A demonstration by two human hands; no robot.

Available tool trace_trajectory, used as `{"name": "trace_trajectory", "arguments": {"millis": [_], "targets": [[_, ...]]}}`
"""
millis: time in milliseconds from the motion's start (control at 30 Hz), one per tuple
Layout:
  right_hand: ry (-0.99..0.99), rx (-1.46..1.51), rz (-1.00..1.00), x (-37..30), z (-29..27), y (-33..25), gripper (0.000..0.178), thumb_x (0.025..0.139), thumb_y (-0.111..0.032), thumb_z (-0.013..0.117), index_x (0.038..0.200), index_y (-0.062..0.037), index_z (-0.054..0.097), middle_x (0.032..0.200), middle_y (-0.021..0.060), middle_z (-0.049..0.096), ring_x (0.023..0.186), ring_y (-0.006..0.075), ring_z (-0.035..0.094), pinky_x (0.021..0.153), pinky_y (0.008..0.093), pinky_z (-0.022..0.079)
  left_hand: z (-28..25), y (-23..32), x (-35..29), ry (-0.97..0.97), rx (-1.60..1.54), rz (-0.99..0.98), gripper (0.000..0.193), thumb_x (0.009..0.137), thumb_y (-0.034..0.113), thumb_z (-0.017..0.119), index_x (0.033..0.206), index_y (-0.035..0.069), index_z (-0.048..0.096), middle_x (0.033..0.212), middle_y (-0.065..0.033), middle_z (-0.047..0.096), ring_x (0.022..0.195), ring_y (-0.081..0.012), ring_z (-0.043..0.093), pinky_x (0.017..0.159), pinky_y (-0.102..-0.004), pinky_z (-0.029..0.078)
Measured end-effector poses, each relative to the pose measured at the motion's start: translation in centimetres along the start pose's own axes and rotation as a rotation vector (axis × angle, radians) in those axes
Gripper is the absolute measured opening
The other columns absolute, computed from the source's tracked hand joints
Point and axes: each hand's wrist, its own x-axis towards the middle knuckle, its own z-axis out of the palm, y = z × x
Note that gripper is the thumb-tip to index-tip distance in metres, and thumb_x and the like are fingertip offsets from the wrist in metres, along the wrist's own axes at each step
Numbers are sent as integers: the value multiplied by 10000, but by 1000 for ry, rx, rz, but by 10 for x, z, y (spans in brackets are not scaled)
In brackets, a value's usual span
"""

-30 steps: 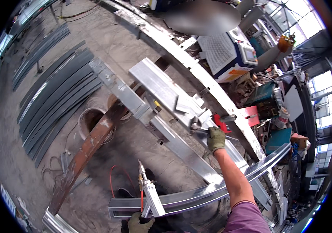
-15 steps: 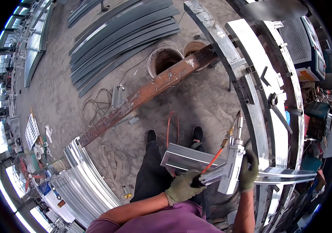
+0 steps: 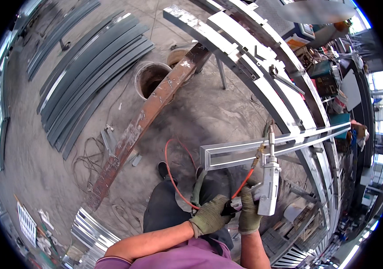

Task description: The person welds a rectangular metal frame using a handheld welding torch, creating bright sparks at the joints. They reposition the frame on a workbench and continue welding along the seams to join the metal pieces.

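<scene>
My left hand [image 3: 210, 216], in a green-grey work glove, is closed round the black grip end of a silver air tool [image 3: 270, 184]. Also gloved, my right hand [image 3: 248, 213] wraps the tool between that grip and the block-shaped body; some fingers are hidden. The tool's thin nose points away from me. An orange air hose [image 3: 244, 181] runs from its brass fitting down toward my left hand and loops over the floor. Just beyond the tool, a long silver metal profile [image 3: 204, 159] lies across the rails, its near end sticking out over my legs.
Curved-looking steel rails [image 3: 263, 96] with clamps form a rack at right. A rusty beam [image 3: 140, 127] crosses the floor ahead, beside a bucket [image 3: 143, 80]. Stacked grey profiles [image 3: 90, 67] lie far left, shiny ones [image 3: 90, 233] near left. Loose cords lie on the floor.
My view has swung to the right. My right hand has shifted from the right side of the tool's body to its grip side. The metal profile now appears beyond the tool.
</scene>
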Motion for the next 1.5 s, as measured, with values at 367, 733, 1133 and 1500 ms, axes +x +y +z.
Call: {"name": "trace_trajectory", "arguments": {"millis": [367, 733, 1133, 1500], "targets": [[-91, 13, -140, -37, -46, 120, 387, 978, 20, 768, 1354, 6, 675, 1013, 24, 652, 876, 113, 629, 825, 304, 563, -71, -109, -122, -278, 865, -571, 702, 922, 649, 703, 1253, 32, 747, 1242, -243, 752, 1215, -409, 701, 1058, -457, 535], [-105, -62, -300, -53, -100, 181, 383, 999, 31, 731, 1368, -27, 646, 985, 4, 663, 809, 93, 649, 695, 286, 565, -39, -140, -210, -922, 887, -593, 462, 1062, 467, 546, 1153, 87, 793, 1184, -199, 782, 1140, -420, 732, 995, -536, 548], [-51, 26, -220, -64, -97, 208, 357, 974, -8, 790, 1319, -15, 700, 938, -23, 676, 736, 67, 616, 648, 267, 530, 66, -189, -199, -348, 1082, 91, 624, 1016, 638, 574, 1200, 77, 777, 1057, -220, 802, 1014, -429, 767, 913, -551, 572], [65, 106, -176, -80, -21, 209, 331, 987, 59, 725, 1302, -38, 688, 968, -32, 650, 786, 71, 590, 675, 267, 508, 8, -251, -212, -1267, 634, -149, 509, 1073, 535, 541, 1082, 88, 784, 1132, -185, 778, 1077, -410, 742, 917, -526, 572]]}}
